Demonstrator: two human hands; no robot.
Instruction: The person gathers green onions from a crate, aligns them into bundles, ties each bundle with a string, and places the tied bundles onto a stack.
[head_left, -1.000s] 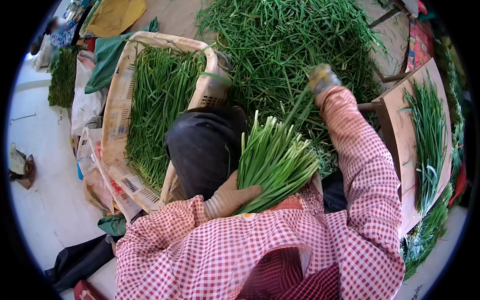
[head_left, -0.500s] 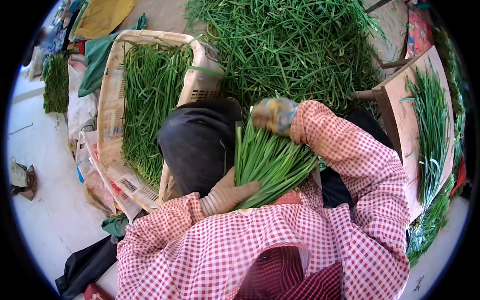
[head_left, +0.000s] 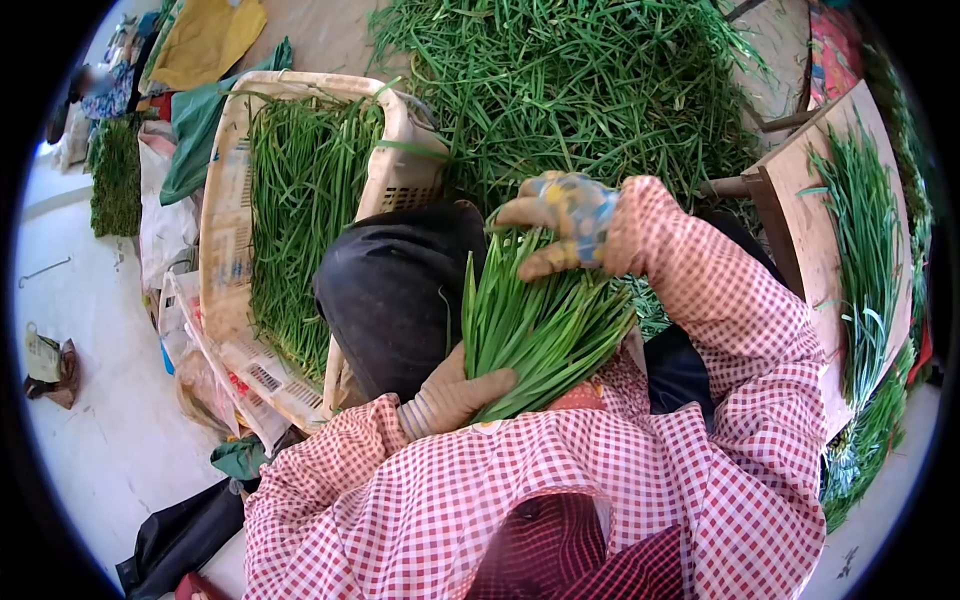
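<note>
In a tan glove, my left hand [head_left: 455,395] wraps round the lower part of a bunch of green stalks [head_left: 545,325] held in front of my chest. My right hand [head_left: 565,222], in a tan glove with blue and yellow patches, is over the top end of that bunch. Its fingers are apart and point left, and they hide the stalk ends. Beyond it spreads a large loose heap of green stalks [head_left: 570,90].
A pale plastic crate [head_left: 225,210] full of stalks stands left of my dark-trousered knee [head_left: 400,290]. On the right, a wooden board [head_left: 825,270] carries more stalks. Plastic bags [head_left: 200,380] lie left of the crate. Part of another person [head_left: 112,90] shows at the upper left.
My right hand has come back from the heap to the top of the bunch, and its fingers have spread. My left hand keeps its hold on the bunch.
</note>
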